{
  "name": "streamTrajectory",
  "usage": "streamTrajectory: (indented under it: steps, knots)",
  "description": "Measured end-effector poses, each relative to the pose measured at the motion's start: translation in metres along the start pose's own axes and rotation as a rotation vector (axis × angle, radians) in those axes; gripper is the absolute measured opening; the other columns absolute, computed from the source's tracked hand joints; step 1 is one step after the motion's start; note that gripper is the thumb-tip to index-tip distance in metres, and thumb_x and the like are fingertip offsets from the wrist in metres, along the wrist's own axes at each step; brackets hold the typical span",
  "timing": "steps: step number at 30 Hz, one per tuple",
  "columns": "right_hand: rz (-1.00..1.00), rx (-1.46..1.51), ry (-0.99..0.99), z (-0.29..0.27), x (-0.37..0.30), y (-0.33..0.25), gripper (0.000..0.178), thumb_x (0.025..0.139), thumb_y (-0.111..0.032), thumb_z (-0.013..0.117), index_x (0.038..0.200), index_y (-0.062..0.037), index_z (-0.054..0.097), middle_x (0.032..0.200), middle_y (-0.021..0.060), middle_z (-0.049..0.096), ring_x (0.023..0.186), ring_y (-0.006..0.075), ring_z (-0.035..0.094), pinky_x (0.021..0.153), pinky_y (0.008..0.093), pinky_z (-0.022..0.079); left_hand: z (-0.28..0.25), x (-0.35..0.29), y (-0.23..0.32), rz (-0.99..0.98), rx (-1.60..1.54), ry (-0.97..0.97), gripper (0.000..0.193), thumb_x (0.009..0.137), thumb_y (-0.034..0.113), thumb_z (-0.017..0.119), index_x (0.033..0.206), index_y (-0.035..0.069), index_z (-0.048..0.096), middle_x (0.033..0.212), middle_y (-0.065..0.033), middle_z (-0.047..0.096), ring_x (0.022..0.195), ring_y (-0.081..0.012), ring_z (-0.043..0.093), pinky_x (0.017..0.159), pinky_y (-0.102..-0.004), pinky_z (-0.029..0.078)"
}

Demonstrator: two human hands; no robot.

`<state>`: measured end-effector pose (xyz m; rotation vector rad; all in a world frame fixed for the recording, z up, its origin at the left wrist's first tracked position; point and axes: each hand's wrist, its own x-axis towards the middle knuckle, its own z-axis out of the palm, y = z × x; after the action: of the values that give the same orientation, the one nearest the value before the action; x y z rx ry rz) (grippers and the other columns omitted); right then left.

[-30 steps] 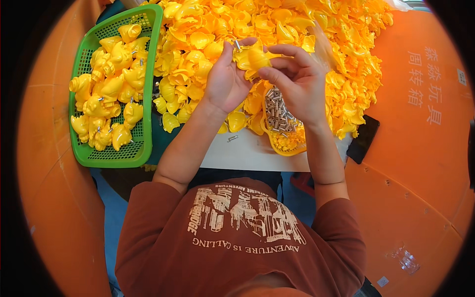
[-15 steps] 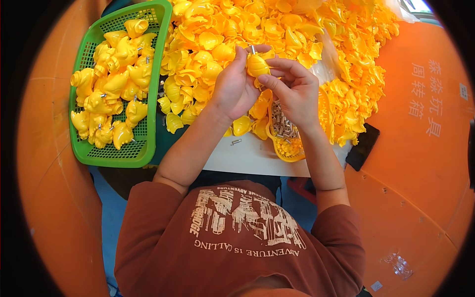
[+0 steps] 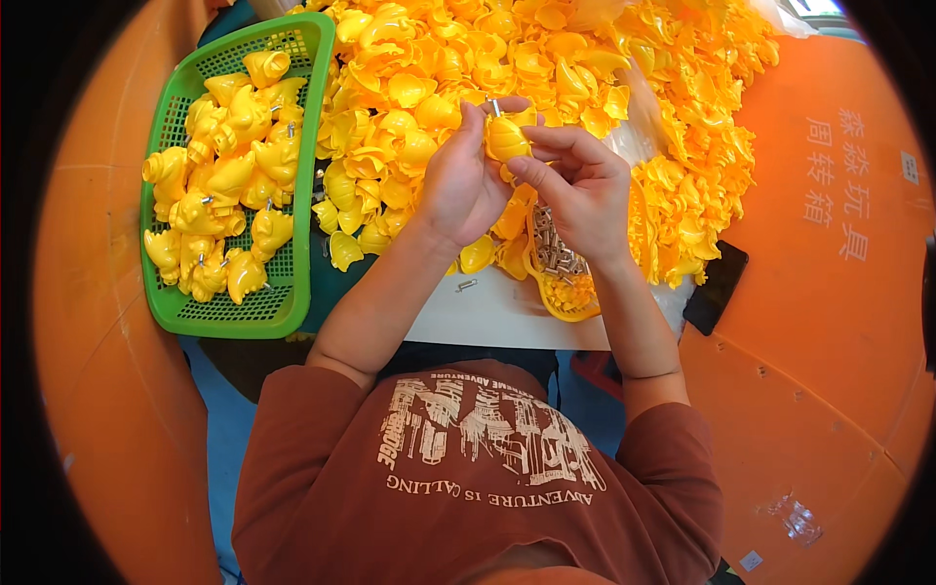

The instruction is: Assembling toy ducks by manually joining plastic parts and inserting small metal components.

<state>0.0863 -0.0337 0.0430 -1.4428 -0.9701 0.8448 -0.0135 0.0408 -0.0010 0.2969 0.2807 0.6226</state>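
Observation:
Both hands meet over the near edge of a heap of yellow plastic shells. Between them is a rounded yellow plastic part with a short silver metal pin standing up from its top. My left hand closes on its left side, thumb raised beside the pin. My right hand pinches the other side with thumb and fingers. Part of the piece is hidden behind the fingers. Just under the right wrist sits a yellow basket holding many small metal pins and little yellow bits.
At left, a green basket holds several yellow pieces with metal pins sticking out. One loose metal pin lies on the white tabletop. A dark flat phone-like object rests at right, by a large orange box.
The whole view has shifted slightly. Both hands keep their hold on the yellow part, with little visible change in the fingers.

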Motion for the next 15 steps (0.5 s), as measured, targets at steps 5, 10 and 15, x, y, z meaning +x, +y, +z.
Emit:
streamTrajectory:
  steps: [5, 10, 15]
  knots:
    - [-0.001, 0.057, -0.014, -0.0022, 0.0001, 0.0001, 0.025, 0.077, 0.003, 0.066, 0.101, 0.0033, 0.059, 0.086, 0.0074, 0.065, 0.076, 0.0093, 0.062, 0.061, 0.0179, 0.046, 0.0069, 0.0000, -0.0023, -0.008, -0.034, 0.025, 0.049, 0.097, 0.044, 0.021, 0.118, 0.006, 0.044, 0.115, -0.0157, 0.051, 0.108, -0.0238, 0.049, 0.094, -0.0375, 0.040]
    - [0.016, 0.084, -0.051, -0.0077, 0.0045, 0.0053, 0.024, 0.077, 0.004, 0.066, 0.100, 0.0036, 0.059, 0.086, 0.0076, 0.065, 0.077, 0.0101, 0.062, 0.062, 0.0187, 0.047, 0.0047, 0.0008, -0.0025, -0.010, -0.033, 0.044, 0.049, 0.097, 0.044, 0.022, 0.116, 0.005, 0.045, 0.112, -0.0142, 0.051, 0.102, -0.0221, 0.051, 0.091, -0.0360, 0.040]
    - [0.011, 0.132, -0.045, -0.0065, 0.0009, 0.0066, 0.024, 0.077, 0.005, 0.066, 0.100, 0.0039, 0.059, 0.087, 0.0086, 0.065, 0.079, 0.0113, 0.062, 0.068, 0.0207, 0.049, 0.0053, 0.0007, -0.0027, 0.022, -0.030, 0.050, 0.048, 0.097, 0.044, 0.023, 0.117, 0.005, 0.044, 0.112, -0.0144, 0.051, 0.100, -0.0231, 0.052, 0.088, -0.0355, 0.041]
